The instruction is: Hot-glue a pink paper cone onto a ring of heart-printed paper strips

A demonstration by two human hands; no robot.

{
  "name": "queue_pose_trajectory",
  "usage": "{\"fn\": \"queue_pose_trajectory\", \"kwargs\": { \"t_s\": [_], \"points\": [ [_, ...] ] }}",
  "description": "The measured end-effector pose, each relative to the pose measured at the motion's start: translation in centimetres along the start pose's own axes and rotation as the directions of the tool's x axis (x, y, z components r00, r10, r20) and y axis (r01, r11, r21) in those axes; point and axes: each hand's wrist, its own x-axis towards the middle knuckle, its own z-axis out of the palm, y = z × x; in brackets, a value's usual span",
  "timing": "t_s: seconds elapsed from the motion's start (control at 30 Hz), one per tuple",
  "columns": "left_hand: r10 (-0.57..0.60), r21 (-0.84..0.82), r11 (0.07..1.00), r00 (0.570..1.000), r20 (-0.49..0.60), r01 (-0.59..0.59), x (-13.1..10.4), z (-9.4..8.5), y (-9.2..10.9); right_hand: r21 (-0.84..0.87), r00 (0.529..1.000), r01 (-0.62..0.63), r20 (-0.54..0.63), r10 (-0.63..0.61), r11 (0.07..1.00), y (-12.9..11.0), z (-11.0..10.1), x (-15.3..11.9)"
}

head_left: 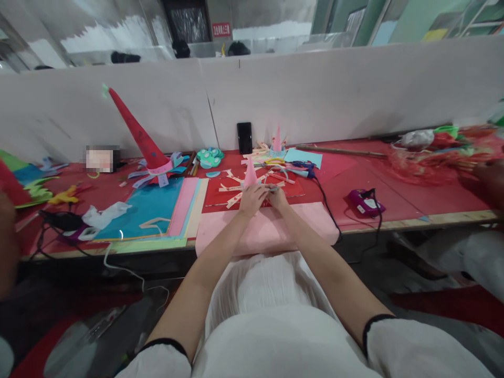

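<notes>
Both of my hands work close together at a small pink cone (250,174) with paper strips (235,200) spread around its base, on a red sheet (214,194). My left hand (253,199) touches the lower edge of the cone, its fingers bent over the piece. Just to the right, my right hand (277,198) has its fingers pressed together around something too small to make out. A pink padded cloth (255,231) lies under my wrists at the table edge. Behind stands a second small pink cone (277,143).
A tall red cone hat (139,134) stands at the left beside blue and pink sheets (147,210). A black phone (244,138) leans on the partition. A glue gun (305,167) with a cable and a purple box (364,203) are at right. Other people sit on both sides.
</notes>
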Motion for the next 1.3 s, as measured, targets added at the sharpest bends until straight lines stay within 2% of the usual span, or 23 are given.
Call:
{"fn": "queue_pose_trajectory", "kwargs": {
  "t_s": [0.17, 0.37, 0.47, 0.67, 0.8, 1.0, 1.3],
  "points": [
    [-0.12, -0.117, 0.987, 0.991, -0.055, 0.113, 0.7, -0.2, -1.2, -0.142, 0.997, -0.04, -0.073, 0.03, 0.989, -0.2, -0.5, -0.3],
    [-0.202, -0.273, 0.938, 0.977, 0.061, 0.211, 0.4, -0.4, -1.5, -0.156, 0.996, -0.021, -0.089, 0.007, 0.987, -1.0, -0.4, -0.5],
    [-0.25, -0.311, 0.913, 0.965, 0.081, 0.263, 0.5, -0.4, -1.6, -0.12, 0.995, -0.006, -0.097, -0.005, 0.993, -1.0, -0.2, -0.6],
    [-0.354, -0.323, 0.886, 0.935, -0.005, 0.333, 1.5, -0.4, -2.2, -0.058, 0.995, -0.015, -0.1, 0.009, 0.998, -1.2, -0.1, -0.8],
    [-0.417, -0.32, 0.872, 0.905, -0.087, 0.371, 1.3, -1.1, -2.7, -0.023, 0.997, -0.031, -0.075, 0.029, 0.999, -1.6, -0.3, -1.1],
    [-0.444, -0.375, 0.859, 0.871, -0.211, 0.347, 0.8, -1.8, -3.4, -0.002, 0.996, -0.046, -0.073, 0.046, 0.999, -1.7, -0.2, -1.1],
    [-0.427, -0.484, 0.845, 0.831, -0.356, 0.226, 0.9, -0.9, -4.3, 0.018, 0.996, -0.041, -0.072, 0.042, 0.999, -1.7, -0.2, -1.1]
  ]
}}
